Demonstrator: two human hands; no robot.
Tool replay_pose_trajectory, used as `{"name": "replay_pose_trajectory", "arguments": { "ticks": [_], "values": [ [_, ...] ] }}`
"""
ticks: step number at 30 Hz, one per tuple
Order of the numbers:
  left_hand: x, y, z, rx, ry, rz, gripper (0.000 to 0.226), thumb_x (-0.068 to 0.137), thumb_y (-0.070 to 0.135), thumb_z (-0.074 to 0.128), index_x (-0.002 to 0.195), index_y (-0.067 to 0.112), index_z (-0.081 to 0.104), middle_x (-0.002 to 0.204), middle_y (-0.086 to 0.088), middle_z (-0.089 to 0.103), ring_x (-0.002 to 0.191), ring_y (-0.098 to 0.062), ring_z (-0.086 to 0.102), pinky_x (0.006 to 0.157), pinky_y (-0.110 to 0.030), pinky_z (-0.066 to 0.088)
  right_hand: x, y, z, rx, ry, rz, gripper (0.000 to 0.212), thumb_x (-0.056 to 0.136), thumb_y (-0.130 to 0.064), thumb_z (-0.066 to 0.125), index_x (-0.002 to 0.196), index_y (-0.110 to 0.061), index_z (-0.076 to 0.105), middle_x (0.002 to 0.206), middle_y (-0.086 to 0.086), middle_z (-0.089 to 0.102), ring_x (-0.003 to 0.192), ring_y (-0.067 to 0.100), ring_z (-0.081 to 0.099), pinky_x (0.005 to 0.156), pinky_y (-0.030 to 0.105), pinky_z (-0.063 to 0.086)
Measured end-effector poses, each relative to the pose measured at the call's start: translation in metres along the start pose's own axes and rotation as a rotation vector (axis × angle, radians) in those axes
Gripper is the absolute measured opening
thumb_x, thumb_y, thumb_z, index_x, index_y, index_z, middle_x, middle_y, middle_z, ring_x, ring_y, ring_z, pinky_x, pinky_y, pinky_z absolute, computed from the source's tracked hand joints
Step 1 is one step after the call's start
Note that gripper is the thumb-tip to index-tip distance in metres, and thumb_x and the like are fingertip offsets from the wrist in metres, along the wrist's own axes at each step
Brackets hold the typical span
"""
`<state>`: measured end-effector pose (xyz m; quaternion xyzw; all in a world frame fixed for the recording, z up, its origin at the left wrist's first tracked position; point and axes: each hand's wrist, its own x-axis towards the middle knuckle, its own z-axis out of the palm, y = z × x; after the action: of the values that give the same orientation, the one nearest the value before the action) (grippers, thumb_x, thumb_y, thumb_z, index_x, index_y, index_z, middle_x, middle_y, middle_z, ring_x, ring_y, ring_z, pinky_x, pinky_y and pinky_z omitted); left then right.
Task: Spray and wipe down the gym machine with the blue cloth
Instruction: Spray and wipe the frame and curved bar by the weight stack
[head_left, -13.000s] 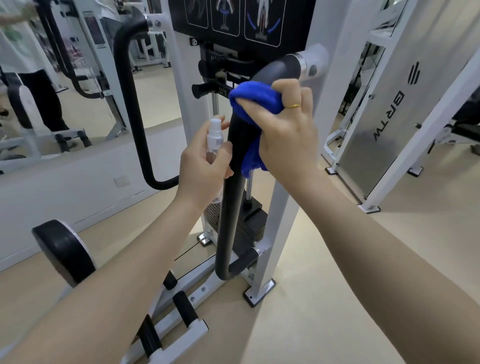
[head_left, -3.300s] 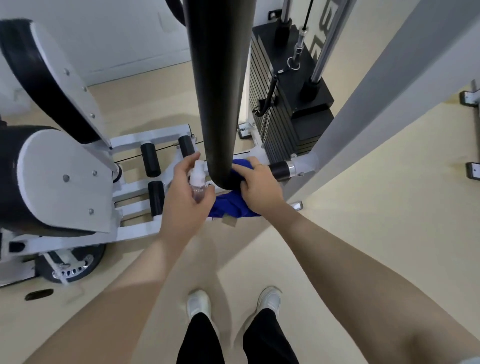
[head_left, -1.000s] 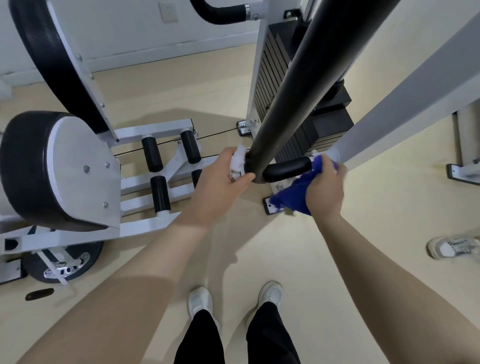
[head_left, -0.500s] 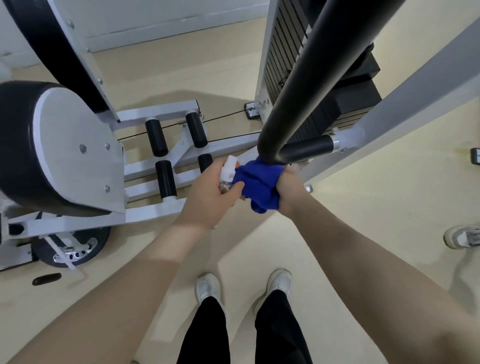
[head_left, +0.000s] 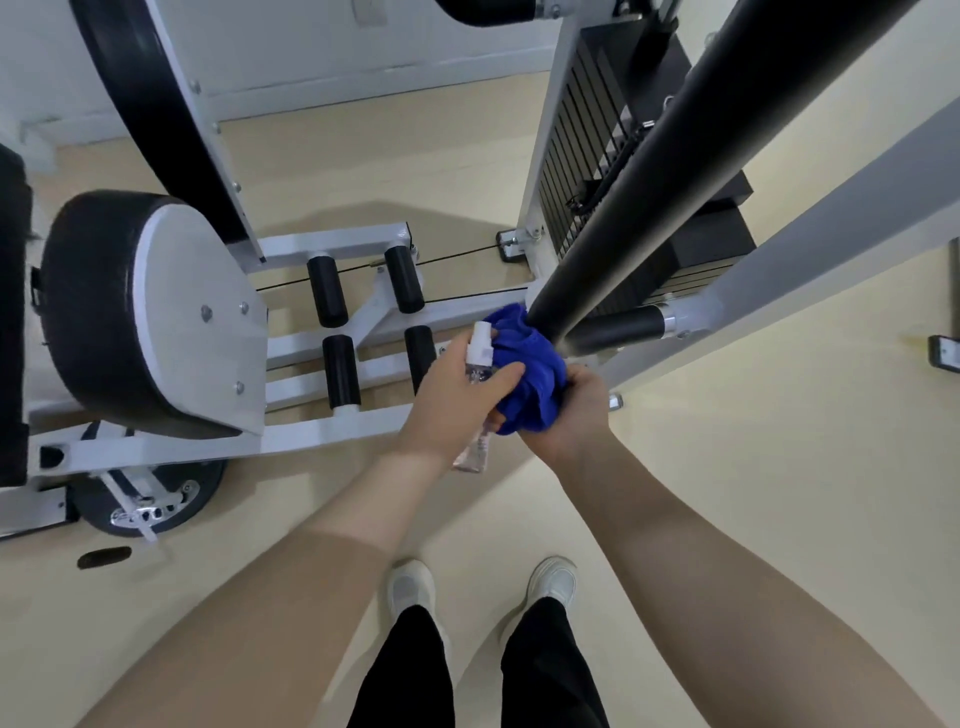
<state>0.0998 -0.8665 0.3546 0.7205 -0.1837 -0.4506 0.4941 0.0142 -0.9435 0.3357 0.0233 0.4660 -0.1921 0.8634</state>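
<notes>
Left hand gripping spray bottle, right hand apparently bunching blue cloth against black bar, fingers curled.

A pale beige floor fills most of the view. At the bottom stand two white shoes side by side, with black trouser legs above them. A white wall with a skirting board runs along the top, carrying a pale socket plate at the upper edge. A small dark object lies on the floor at left.
</notes>
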Motion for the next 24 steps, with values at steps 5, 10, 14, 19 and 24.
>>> {"name": "replay_pose_trajectory", "arguments": {
  "ticks": [5,10,14,19,24],
  "values": [
    [-0.003,0.029,-0.004,0.211,0.003,0.227,0.033,0.082,0.017,0.065,0.114,0.024,0.056,0.091,0.007,0.064,0.084,-0.013,0.059,0.08,-0.03,0.049,-0.024,0.0,0.017,0.071,-0.038,0.048,0.038,0.074,-0.007,0.035,0.102,0.0,0.06,0.086,0.019,0.069,0.081,0.03,0.064,0.065,0.037,0.057],
    [-0.012,0.074,-0.024,0.064,-0.051,0.278,0.029,0.08,0.01,0.064,0.093,0.036,0.059,0.081,0.005,0.065,0.075,-0.012,0.059,0.072,-0.024,0.049,-0.047,0.003,0.045,0.032,-0.137,0.045,0.042,0.074,-0.006,0.043,0.113,-0.004,0.059,0.104,0.013,0.068,0.094,0.026,0.062,0.081,0.033,0.054],
    [-0.037,0.072,-0.058,0.038,0.004,0.297,0.031,0.088,0.01,0.061,0.105,0.036,0.056,0.099,-0.003,0.063,0.078,-0.013,0.059,0.064,-0.025,0.055,-0.063,0.004,0.086,-0.231,-0.106,-0.043,0.036,0.088,-0.016,0.036,0.115,-0.005,0.058,0.105,0.016,0.063,0.088,0.029,0.06,0.075,0.034,0.049],
    [-0.037,0.075,-0.102,0.2,0.103,0.221,0.011,0.088,0.033,0.057,0.096,0.033,0.049,0.078,-0.003,0.057,0.056,-0.015,0.052,0.059,-0.039,0.047,-0.067,0.024,0.132,-0.524,0.139,-0.206,0.027,0.093,-0.032,0.042,0.104,-0.015,0.059,0.104,0.015,0.06,0.081,0.027,0.057,0.063,0.029,0.045],
    [-0.026,0.119,-0.134,0.32,0.116,0.347,0.038,0.096,0.029,0.047,0.132,0.034,0.036,0.086,0.005,0.057,0.053,0.0,0.053,0.056,-0.019,0.043,-0.071,0.031,0.175,-1.14,0.225,-0.745,0.024,0.098,-0.016,0.033,0.12,-0.019,0.041,0.107,0.001,0.054,0.099,0.02,0.057,0.089,0.038,0.047]
  ]
}}
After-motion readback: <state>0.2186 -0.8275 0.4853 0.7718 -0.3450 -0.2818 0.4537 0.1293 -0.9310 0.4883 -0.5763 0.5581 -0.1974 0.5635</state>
